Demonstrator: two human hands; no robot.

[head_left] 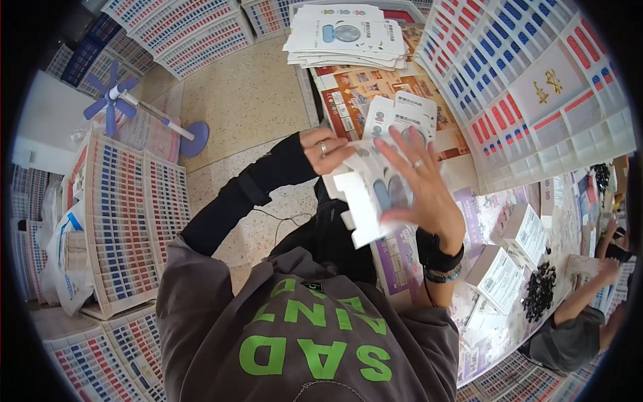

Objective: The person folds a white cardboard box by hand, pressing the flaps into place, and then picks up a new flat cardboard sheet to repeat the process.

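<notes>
A white printed carton [365, 194] with its end flaps sticking out is between my hands, partly unfolded and tilted over the table's edge. My left hand [325, 154], with a ring and a black sleeve, has its fingers curled on the carton's upper left edge. My right hand [425, 184] is spread over the carton's printed side, fingers apart and slightly blurred. Just beyond, flat cartons [405, 110] of the same kind lie on the table. A tall stack of flat cartons [345, 37] stands farther back.
A white plastic crate [492, 161] with red and blue slots leans at the right. Two formed white boxes [495, 278] stand near a pile of small black parts [540, 291]. A purple fan [110, 100] and crate stacks [134, 228] are at left. Another person [569, 342] works at right.
</notes>
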